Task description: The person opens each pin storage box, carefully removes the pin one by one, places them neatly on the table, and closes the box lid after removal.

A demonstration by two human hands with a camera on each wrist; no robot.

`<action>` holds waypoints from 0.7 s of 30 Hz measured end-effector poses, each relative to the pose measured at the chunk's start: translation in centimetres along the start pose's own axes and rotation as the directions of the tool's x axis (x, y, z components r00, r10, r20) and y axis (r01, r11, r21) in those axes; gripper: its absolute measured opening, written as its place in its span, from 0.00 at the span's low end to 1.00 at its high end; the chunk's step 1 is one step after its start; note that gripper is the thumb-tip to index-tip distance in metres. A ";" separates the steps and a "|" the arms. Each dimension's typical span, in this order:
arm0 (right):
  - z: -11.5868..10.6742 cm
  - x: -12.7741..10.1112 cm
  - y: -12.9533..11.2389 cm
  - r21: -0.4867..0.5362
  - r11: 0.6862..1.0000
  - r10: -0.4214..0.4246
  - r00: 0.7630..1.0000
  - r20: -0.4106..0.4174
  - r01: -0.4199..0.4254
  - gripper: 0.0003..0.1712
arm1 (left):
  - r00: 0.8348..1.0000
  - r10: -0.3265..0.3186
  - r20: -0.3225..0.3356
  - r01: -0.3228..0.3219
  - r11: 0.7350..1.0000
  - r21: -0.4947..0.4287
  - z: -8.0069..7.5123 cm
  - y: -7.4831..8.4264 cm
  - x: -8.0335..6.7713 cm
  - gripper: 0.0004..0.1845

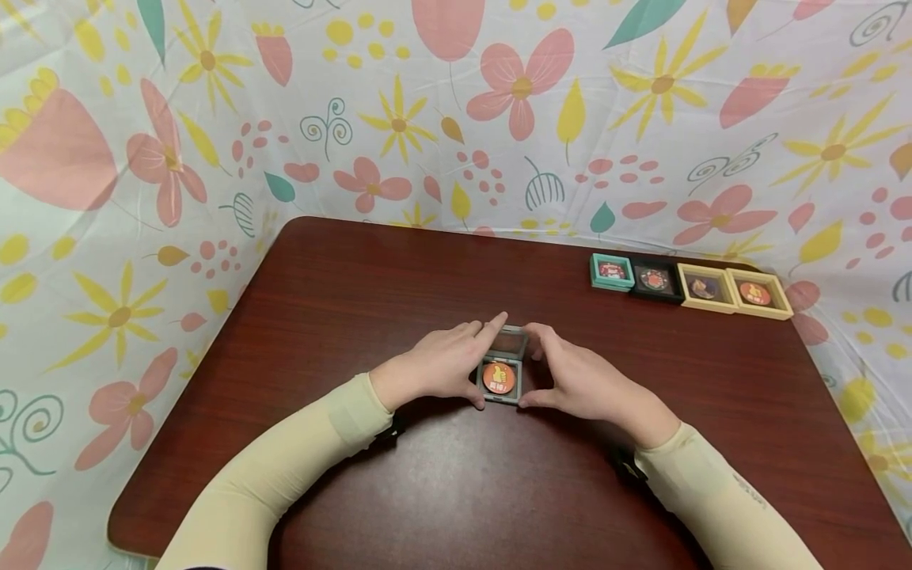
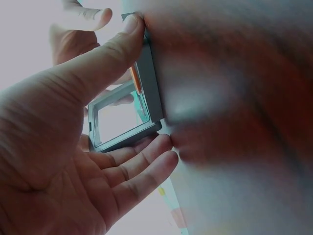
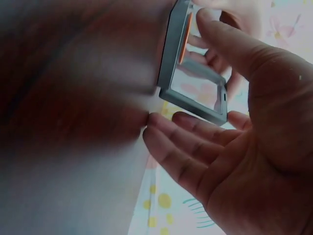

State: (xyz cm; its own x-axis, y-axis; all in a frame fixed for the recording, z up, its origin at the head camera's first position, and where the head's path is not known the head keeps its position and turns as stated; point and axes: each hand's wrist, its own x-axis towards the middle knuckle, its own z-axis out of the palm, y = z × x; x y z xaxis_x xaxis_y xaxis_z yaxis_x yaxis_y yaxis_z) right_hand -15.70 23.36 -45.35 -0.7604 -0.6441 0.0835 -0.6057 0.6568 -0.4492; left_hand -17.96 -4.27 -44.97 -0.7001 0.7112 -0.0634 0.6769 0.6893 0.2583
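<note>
A small grey box (image 1: 499, 378) lies at the middle of the table with an orange round badge (image 1: 499, 377) inside. Its clear-windowed lid (image 1: 508, 342) stands raised at the far side. My left hand (image 1: 456, 366) holds the box from the left, thumb at the near corner and index finger on the lid's top edge. My right hand (image 1: 566, 374) mirrors it on the right. The left wrist view shows my left hand (image 2: 73, 147), thumb on the grey box (image 2: 150, 73), fingers beneath the lid (image 2: 120, 117). In the right wrist view, my right hand (image 3: 254, 122) cups the lid (image 3: 195, 90).
Along the far right edge of the dark wooden table (image 1: 427, 491) sits a row of small boxes holding badges: a teal box (image 1: 612, 271), a black box (image 1: 655, 279) and two cream boxes (image 1: 705, 287). A floral cloth (image 1: 427, 119) hangs behind and around the table.
</note>
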 end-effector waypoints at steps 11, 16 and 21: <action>0.8 0.2 -0.4 -0.104 0.995 -0.010 0.999 -0.036 0.006 0.65 | 1.000 -0.008 0.017 0.008 0.999 0.031 -0.1 0.1 -0.1 0.81; 0.8 0.2 -0.4 -0.102 0.995 -0.011 0.999 -0.049 0.006 0.65 | 1.000 -0.013 0.012 0.013 0.999 0.043 -0.8 0.0 -0.2 0.83; 0.8 0.2 -0.3 -0.107 0.994 -0.014 0.999 -0.049 0.008 0.66 | 0.997 -0.019 -0.069 0.020 0.999 0.024 -2.2 -0.1 -0.6 0.75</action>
State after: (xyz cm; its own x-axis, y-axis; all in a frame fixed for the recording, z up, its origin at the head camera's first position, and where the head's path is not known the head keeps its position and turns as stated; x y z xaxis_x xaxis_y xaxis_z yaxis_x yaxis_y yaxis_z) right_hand -15.48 22.67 -45.90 -0.7627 -0.6329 0.1332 -0.6336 0.6898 -0.3505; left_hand -18.10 -5.03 -42.84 -0.7266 0.6871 -0.0018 0.6678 0.7068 0.2333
